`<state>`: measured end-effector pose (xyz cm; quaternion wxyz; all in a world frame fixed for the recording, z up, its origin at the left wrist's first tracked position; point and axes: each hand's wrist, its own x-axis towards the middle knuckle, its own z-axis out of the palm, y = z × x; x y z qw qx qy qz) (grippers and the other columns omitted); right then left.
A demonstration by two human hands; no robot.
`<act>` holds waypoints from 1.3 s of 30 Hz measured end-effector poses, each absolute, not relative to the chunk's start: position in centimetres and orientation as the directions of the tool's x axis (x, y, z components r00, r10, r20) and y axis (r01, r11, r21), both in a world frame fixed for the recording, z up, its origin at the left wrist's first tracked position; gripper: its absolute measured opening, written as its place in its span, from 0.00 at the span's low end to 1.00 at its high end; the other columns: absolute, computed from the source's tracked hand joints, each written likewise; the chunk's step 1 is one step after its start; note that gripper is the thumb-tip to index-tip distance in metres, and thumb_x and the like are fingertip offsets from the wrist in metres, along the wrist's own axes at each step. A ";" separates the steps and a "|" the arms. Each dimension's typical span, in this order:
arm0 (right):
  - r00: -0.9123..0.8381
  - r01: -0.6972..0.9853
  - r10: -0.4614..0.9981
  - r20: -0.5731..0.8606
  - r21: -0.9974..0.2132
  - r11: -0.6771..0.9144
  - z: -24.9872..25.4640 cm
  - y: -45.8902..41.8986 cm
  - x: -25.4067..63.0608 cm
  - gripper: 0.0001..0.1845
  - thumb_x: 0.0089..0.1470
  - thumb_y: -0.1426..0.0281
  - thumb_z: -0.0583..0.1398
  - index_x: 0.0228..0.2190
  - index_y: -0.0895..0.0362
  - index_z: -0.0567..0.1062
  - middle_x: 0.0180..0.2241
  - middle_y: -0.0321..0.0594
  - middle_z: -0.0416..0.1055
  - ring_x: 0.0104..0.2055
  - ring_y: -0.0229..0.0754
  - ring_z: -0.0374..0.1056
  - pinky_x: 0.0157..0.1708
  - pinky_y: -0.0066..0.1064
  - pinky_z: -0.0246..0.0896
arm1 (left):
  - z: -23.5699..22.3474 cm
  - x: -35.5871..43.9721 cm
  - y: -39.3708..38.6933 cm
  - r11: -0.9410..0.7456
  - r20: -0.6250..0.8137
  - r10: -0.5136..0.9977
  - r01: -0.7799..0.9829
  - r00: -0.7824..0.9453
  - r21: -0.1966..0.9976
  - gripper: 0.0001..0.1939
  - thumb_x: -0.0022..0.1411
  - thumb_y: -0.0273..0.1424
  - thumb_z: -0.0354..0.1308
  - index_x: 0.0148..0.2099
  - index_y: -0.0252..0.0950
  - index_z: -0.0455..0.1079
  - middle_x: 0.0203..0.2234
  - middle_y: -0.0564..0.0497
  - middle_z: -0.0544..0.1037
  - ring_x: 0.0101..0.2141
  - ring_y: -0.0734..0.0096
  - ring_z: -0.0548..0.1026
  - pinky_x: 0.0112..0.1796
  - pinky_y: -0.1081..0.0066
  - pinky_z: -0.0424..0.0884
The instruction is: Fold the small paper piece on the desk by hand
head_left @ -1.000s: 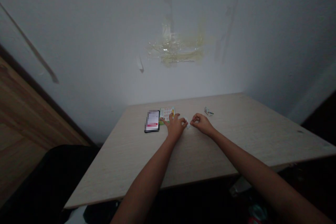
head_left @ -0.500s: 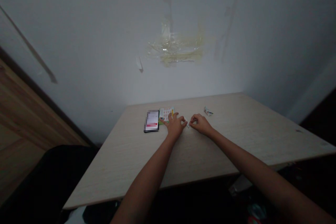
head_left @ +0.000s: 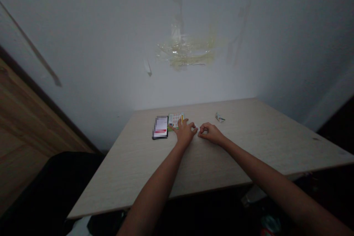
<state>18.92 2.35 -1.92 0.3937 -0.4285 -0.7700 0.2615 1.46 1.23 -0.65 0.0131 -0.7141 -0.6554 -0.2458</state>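
My left hand (head_left: 185, 132) pinches a small white paper-like piece (head_left: 196, 126) between thumb and index finger, close to the tabletop. Its other fingers are spread over the edge of a colourful printed sheet or booklet (head_left: 174, 120). Just to the right of the white piece, my right hand (head_left: 210, 132) has its thumb and index finger pressed together, facing the left fingertips. What the right fingertips hold is too small to make out. Most of the white piece is hidden by the fingers.
A phone (head_left: 160, 127) with a lit, blurred screen lies left of the printed sheet. A crumpled wrapper (head_left: 220, 117) rests behind my right hand. The pale wooden table (head_left: 210, 166) meets a wall with peeling tape (head_left: 190, 53). A dark chair-like shape (head_left: 63, 184) stands at left.
My right fingertips have shifted slightly left and down, closer to the left hand, and less of the white piece shows. My left hand stays nearly still.
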 end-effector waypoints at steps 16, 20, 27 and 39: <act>-0.205 0.508 0.908 0.364 -0.754 0.417 -1.6 2.5 19.1 0.08 0.43 0.67 0.66 0.26 0.56 0.73 0.30 0.39 0.75 0.34 0.42 0.71 0.38 0.32 0.64 | 0.2 1.6 0.8 -0.120 0.315 0.949 0.946 0.021 0.301 0.12 0.61 0.47 0.58 0.44 0.52 0.77 0.62 0.55 0.65 0.66 0.48 0.48 0.61 0.33 0.38; -0.265 0.441 0.906 0.331 -0.794 0.419 -1.5 2.2 19.0 0.09 0.42 0.68 0.67 0.26 0.56 0.73 0.31 0.38 0.75 0.37 0.42 0.73 0.42 0.34 0.65 | 0.1 1.5 0.8 -0.135 0.318 0.948 0.943 0.033 0.304 0.13 0.61 0.47 0.58 0.44 0.52 0.77 0.62 0.55 0.65 0.66 0.47 0.48 0.61 0.33 0.37; -0.254 0.225 0.926 0.280 -0.914 0.338 -2.1 2.9 19.2 0.16 0.37 0.64 0.69 0.26 0.55 0.68 0.29 0.37 0.75 0.38 0.44 0.74 0.44 0.37 0.67 | -0.1 1.2 1.0 -0.148 0.316 0.948 0.928 0.035 0.343 0.11 0.60 0.47 0.59 0.42 0.54 0.78 0.62 0.59 0.65 0.66 0.47 0.47 0.61 0.32 0.34; -0.265 0.221 0.925 0.274 -0.916 0.335 -2.4 3.8 20.1 0.14 0.38 0.65 0.68 0.25 0.55 0.68 0.28 0.36 0.76 0.34 0.44 0.75 0.40 0.37 0.69 | 0.7 0.2 0.6 -0.256 0.199 0.958 0.924 0.205 0.284 0.19 0.57 0.52 0.59 0.50 0.58 0.74 0.67 0.58 0.59 0.68 0.41 0.43 0.58 0.27 0.30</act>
